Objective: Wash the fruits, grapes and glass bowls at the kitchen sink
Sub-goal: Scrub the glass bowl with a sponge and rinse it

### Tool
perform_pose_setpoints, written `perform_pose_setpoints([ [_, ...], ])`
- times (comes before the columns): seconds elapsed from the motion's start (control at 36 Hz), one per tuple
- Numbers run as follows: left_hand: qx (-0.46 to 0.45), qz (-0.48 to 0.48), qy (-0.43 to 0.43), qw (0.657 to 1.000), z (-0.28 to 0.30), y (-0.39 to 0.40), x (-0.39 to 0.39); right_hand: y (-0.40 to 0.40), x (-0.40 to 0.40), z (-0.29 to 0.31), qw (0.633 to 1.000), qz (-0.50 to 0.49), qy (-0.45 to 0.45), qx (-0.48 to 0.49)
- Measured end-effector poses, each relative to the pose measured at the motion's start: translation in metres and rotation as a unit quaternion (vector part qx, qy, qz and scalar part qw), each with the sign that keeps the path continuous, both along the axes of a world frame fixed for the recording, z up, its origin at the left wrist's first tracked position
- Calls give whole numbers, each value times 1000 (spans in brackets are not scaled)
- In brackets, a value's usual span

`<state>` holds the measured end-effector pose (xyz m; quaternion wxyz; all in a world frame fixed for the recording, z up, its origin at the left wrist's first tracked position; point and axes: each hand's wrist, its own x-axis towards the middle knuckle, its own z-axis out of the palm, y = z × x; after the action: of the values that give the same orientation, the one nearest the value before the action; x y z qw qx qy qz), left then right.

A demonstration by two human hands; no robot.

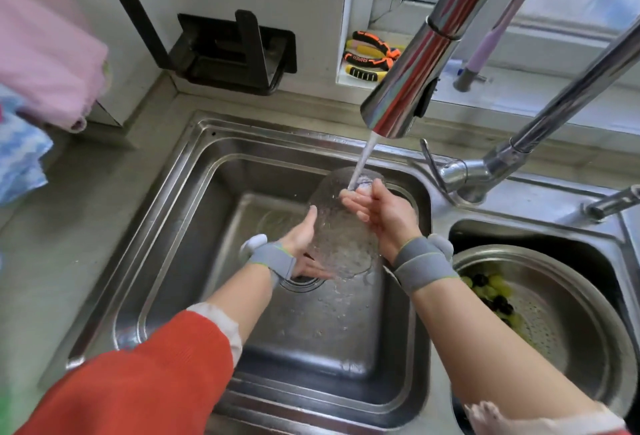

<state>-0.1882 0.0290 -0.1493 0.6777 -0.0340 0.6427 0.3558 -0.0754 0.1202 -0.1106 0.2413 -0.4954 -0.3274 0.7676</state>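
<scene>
A clear textured glass bowl [341, 230] is tilted on edge over the left sink basin [173, 226]. My left hand [304, 244] grips its lower left rim, thumb on the outside. My right hand [377, 209] holds its upper right side, fingers under the stream. Water runs from the chrome faucet head [408, 88] onto the top of the bowl and my right fingers. Green and dark grapes [491, 290] lie in a steel colander [561, 313] in the right basin.
The faucet neck and base [502, 160] stand between the basins. The drain [303, 282] sits under the bowl. Pliers [370, 55] lie on the window sill. A black rack [225, 50] hangs on the wall. Pink and blue cloths [41, 63] hang at left.
</scene>
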Motion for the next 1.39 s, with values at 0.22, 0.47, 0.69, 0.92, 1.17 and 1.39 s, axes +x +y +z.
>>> perform_pose_setpoints([
  [0.22,51,-53,-14,997,39,8,-25,-43,-35,-12,818,318,-316,361],
  [0.47,39,77,114,990,17,-20,-32,-62,2,-26,719,503,-298,376],
  [0.69,88,25,-20,996,12,-39,-14,-6,-8,-46,629,560,-375,388],
  [0.92,89,56,0,995,2,-44,-27,-15,14,-52,570,696,-347,265],
  [1.17,98,-24,0,995,7,-29,-11,-32,-17,-57,749,543,-238,297],
  [1.39,34,-42,89,995,12,-32,-34,5,35,-53,487,688,-373,387],
])
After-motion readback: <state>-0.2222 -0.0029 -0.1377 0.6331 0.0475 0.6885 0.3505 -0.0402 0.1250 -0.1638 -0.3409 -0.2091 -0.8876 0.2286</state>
